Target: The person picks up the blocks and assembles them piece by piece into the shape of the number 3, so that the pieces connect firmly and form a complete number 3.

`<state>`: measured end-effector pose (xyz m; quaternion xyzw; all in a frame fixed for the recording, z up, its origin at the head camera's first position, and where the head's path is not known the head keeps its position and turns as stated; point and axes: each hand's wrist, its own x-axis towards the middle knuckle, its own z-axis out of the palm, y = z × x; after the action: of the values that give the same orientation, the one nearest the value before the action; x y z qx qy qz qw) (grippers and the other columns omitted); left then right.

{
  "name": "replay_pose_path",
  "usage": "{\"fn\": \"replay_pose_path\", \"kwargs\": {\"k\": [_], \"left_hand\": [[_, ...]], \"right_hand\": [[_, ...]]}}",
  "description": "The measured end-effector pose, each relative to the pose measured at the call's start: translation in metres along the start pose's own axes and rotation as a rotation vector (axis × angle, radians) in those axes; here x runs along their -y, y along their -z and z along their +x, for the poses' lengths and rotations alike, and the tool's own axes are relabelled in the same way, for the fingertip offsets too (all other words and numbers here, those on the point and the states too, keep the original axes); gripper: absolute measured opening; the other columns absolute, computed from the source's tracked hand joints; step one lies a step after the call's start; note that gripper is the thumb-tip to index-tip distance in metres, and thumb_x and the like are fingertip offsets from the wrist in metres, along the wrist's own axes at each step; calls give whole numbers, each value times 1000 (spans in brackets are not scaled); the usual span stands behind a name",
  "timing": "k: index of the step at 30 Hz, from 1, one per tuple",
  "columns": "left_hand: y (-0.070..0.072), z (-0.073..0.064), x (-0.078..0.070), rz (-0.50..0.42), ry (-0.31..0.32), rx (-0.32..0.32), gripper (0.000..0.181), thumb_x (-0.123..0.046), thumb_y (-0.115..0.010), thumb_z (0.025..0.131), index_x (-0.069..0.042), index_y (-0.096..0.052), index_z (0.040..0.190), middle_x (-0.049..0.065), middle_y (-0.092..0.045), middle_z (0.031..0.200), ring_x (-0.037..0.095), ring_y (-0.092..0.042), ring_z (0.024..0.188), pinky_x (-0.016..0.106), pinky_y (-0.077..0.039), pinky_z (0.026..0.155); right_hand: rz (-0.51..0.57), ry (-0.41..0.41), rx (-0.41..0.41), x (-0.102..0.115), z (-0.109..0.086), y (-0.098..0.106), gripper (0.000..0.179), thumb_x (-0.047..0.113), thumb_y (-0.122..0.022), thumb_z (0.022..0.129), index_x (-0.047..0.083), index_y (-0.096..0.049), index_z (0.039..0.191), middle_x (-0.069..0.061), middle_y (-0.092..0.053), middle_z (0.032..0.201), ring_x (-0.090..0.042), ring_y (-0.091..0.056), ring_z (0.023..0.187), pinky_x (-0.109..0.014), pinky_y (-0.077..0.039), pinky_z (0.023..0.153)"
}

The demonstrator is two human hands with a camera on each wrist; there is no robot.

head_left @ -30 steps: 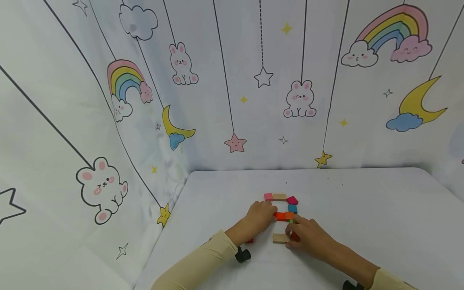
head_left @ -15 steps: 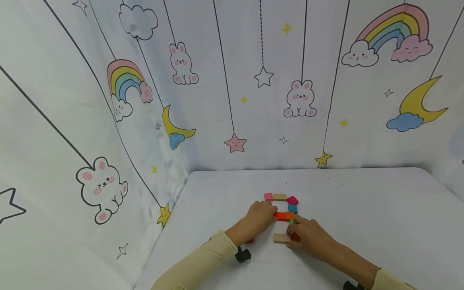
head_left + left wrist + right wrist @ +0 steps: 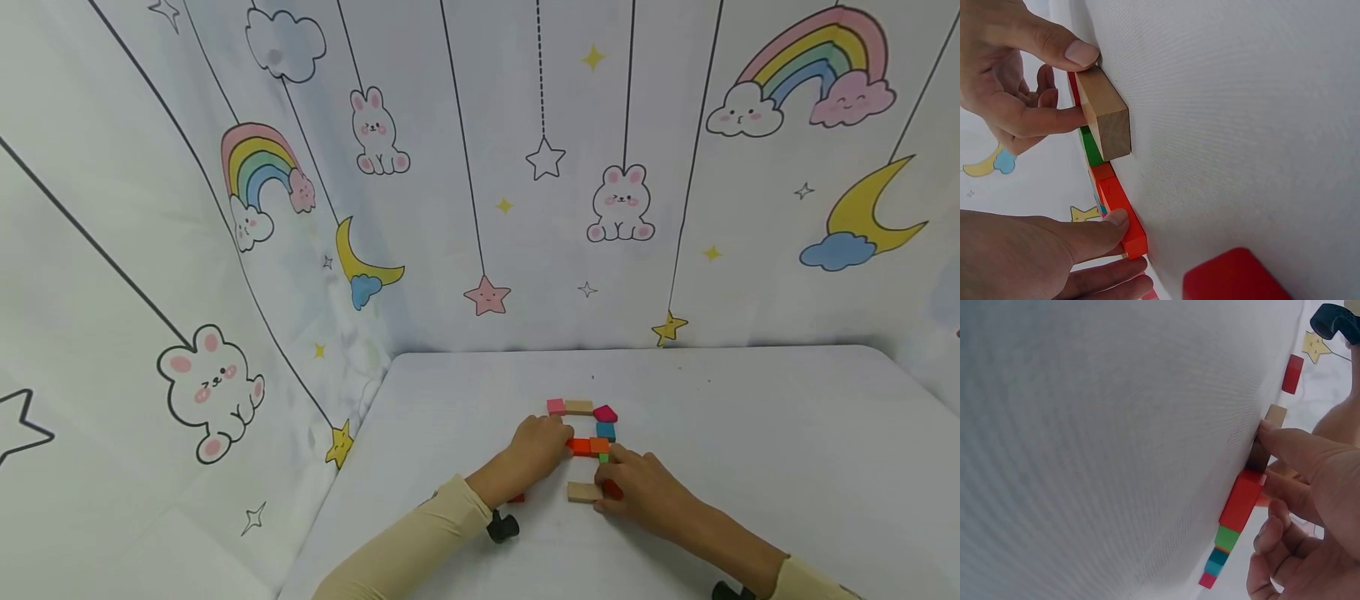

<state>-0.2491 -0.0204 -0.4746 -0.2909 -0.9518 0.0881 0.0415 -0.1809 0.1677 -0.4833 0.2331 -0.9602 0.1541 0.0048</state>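
Observation:
My left hand (image 3: 536, 450) pinches the left end of a red-orange block (image 3: 1124, 215) between thumb and fingers. An orange block (image 3: 599, 446) lies at that block's right end. With thumb and forefinger, my right hand (image 3: 645, 487) grips a plain wooden block (image 3: 1104, 115) lying flat nearer the front. A red block (image 3: 1242, 500) meets the wooden block's right end, partly hidden by the right hand in the head view. Beyond the red block follow a green block (image 3: 1227, 537), a blue block (image 3: 605, 432) and a magenta five-sided block (image 3: 605, 414).
At the back of the layout, a second wooden block (image 3: 578, 407) sits beside a pink block (image 3: 555, 407). Another red block (image 3: 1293, 374) lies left of the gripped wooden one. The white table (image 3: 787, 433) stretches to a cartoon-printed curtain (image 3: 450, 167).
My right hand and the wooden block have shifted slightly to the right, toward the red block. The left hand stays in place.

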Motion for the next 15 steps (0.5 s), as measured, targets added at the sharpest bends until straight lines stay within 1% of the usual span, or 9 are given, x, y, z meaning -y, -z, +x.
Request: {"fn": "replay_pose_path", "kwargs": {"k": [3,9,12,15], "left_hand": [[0,0,0,0,0,0,27,-41,-77,97,-23,-79,117,-4,-73,98,11,-64,82,22,-52,75],[-1,0,1,1,-6,-6,25,-40,-76,98,-23,-79,115,-4,-73,98,11,-64,81,22,-51,75],[-1,0,2,-1,-12,-7,25,-40,-76,98,-22,-79,115,-4,-73,98,12,-64,83,22,-52,75],[0,1,2,9,-21,-9,25,-41,-76,98,-23,-79,114,-5,-74,100,11,-64,86,23,-52,78]], "right_hand": [[0,-8,6,0,0,1,34,38,-97,73,24,-78,98,10,-53,89,-8,-51,88,-31,-47,69],[1,2,6,0,0,1,35,39,-96,74,24,-78,99,9,-55,91,-9,-52,90,-33,-48,70],[-7,18,-10,0,-1,1,35,40,-96,75,25,-77,100,10,-55,92,-8,-52,90,-32,-47,71],[-16,52,-44,1,-1,2,35,41,-95,76,26,-77,102,10,-56,93,-7,-51,89,-31,-45,70]]}}
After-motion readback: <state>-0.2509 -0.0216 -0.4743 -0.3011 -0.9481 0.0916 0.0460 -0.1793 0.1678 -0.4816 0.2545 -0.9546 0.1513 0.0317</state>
